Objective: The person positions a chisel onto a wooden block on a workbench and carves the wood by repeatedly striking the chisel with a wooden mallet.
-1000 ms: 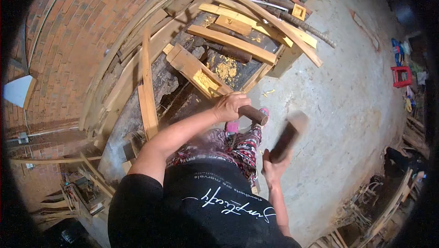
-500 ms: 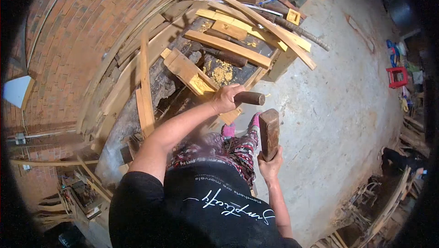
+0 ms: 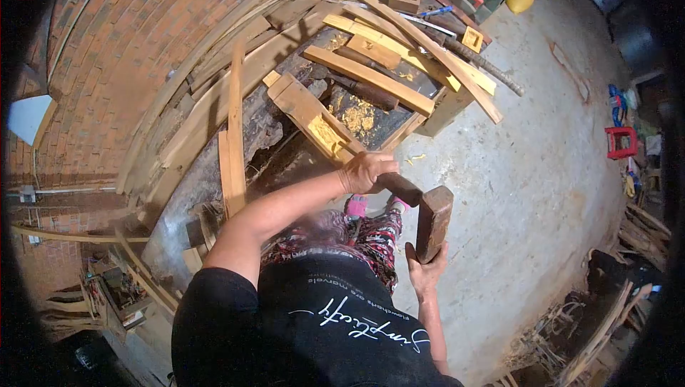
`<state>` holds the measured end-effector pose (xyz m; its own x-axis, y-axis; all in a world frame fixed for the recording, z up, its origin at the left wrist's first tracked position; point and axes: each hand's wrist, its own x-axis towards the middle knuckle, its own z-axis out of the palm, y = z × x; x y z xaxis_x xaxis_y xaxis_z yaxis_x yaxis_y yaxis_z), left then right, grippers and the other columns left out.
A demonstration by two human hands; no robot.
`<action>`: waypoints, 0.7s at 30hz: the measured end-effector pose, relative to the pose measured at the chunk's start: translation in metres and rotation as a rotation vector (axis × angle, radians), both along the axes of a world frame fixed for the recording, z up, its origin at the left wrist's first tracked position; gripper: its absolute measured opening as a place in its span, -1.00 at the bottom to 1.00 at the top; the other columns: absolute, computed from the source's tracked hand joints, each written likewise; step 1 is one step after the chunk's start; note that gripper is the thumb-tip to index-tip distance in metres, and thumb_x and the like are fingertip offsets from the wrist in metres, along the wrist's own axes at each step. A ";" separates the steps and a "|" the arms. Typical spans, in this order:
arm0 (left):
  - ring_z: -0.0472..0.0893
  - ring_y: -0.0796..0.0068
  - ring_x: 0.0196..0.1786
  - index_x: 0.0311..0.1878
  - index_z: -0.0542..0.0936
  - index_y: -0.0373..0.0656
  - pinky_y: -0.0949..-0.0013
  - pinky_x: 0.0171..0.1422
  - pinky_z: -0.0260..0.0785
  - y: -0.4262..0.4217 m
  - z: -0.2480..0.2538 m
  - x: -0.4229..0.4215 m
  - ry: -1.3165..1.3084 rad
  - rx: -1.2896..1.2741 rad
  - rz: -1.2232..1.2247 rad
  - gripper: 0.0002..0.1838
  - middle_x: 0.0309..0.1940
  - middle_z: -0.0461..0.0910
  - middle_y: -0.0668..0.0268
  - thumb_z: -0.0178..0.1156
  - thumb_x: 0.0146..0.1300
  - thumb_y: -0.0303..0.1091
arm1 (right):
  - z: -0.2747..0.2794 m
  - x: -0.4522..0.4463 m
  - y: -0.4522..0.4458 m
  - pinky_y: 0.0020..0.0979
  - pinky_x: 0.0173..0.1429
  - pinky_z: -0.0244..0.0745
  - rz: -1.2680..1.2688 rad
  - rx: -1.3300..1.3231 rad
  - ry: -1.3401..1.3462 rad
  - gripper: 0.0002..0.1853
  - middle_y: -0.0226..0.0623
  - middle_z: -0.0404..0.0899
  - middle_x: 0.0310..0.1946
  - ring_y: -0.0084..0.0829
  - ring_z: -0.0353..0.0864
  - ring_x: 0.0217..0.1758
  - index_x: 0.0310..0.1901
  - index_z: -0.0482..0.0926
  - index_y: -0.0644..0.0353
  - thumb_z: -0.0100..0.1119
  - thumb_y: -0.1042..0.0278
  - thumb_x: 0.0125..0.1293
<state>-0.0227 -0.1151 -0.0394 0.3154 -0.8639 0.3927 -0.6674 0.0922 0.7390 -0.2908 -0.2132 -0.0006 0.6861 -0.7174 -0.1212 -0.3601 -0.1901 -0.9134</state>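
The left hand [image 3: 367, 172] is closed around a dark round wooden handle [image 3: 399, 186], the fingers wrapped over it and the knuckles uppermost. The handle's long axis runs from the fist out to the right and slightly back toward the body, its free end pointing at the right-hand side.

The right hand [image 3: 428, 267] is clenched about the lower end of a dark wooden block [image 3: 434, 220], the thumb on its left side. The block's long axis stands nearly in line with the forearm, its far end pointing forward, away from the body, and leaning a little right. That far end lies right at the tip of the handle; whether the two touch, I cannot tell.

Just ahead of the left hand is a notched beam [image 3: 294, 100], its long axis slanting from the far left toward the near right, the near end running to the fist. A pale cavity is cut lengthwise into it. Beside the beam, yellow chips [image 3: 358, 118] lie heaped on the dark counter [image 3: 392, 120], and beyond them a squared bar [image 3: 367, 80] slants roughly the same way, though at a flatter angle.
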 end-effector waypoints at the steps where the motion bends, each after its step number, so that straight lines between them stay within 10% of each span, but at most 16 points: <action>1: 0.52 0.13 -0.37 -0.29 0.50 -0.14 0.22 -0.31 0.34 0.001 -0.001 -0.001 0.001 0.034 -0.011 -0.76 -0.49 0.44 0.21 0.31 -0.03 -0.35 | 0.002 -0.002 -0.001 -0.39 -0.09 0.49 -0.003 -0.003 0.004 -0.45 -0.14 0.63 -0.26 -0.43 0.61 -0.19 -0.02 0.38 0.23 0.43 0.40 -0.06; 7: 0.56 0.17 -0.33 -0.26 0.57 -0.07 0.23 -0.26 0.40 0.018 -0.015 0.002 0.003 0.112 0.071 -0.78 -0.45 0.51 0.25 0.32 -0.03 -0.35 | 0.026 -0.010 -0.001 -0.38 -0.14 0.50 -0.041 -0.145 -0.013 -0.49 -0.17 0.61 -0.27 -0.45 0.59 -0.25 -0.03 0.41 0.27 0.43 0.44 -0.02; 10: 0.56 0.17 -0.33 -0.27 0.57 -0.05 0.22 -0.27 0.40 0.019 -0.018 0.002 -0.044 0.084 0.069 -0.78 -0.45 0.51 0.26 0.33 -0.03 -0.35 | 0.025 -0.017 0.006 -0.31 -0.27 0.41 -0.080 0.117 -0.070 -0.73 -0.30 0.47 -0.47 -0.41 0.51 -0.28 -0.36 0.38 0.25 0.36 0.53 0.02; 13: 0.54 0.10 -0.29 -0.29 0.47 -0.08 0.14 -0.23 0.39 0.017 -0.017 0.002 0.013 0.132 0.062 -0.76 -0.43 0.46 0.23 0.29 -0.05 -0.39 | -0.040 -0.017 0.013 -0.29 -0.19 0.44 0.207 -0.359 0.092 -0.65 -0.20 0.50 -0.44 -0.35 0.54 -0.28 -0.24 0.41 0.30 0.36 0.54 -0.06; 15: 0.55 0.15 -0.35 -0.32 0.52 -0.10 0.20 -0.31 0.38 0.013 -0.023 0.002 -0.032 0.064 0.100 -0.80 -0.46 0.49 0.24 0.31 -0.02 -0.36 | -0.044 0.006 0.020 -0.25 -0.03 0.48 0.057 0.006 0.204 -0.47 -0.03 0.58 -0.34 -0.22 0.63 -0.18 -0.04 0.40 0.25 0.37 0.49 -0.13; 21: 0.52 0.12 -0.40 -0.34 0.48 -0.12 0.19 -0.35 0.33 0.011 -0.004 0.005 -0.018 0.130 0.125 -0.81 -0.51 0.43 0.22 0.28 -0.03 -0.40 | -0.013 0.002 0.018 -0.29 -0.20 0.43 0.002 -0.155 -0.048 -0.62 -0.26 0.49 -0.40 -0.38 0.51 -0.30 -0.18 0.38 0.26 0.36 0.51 0.00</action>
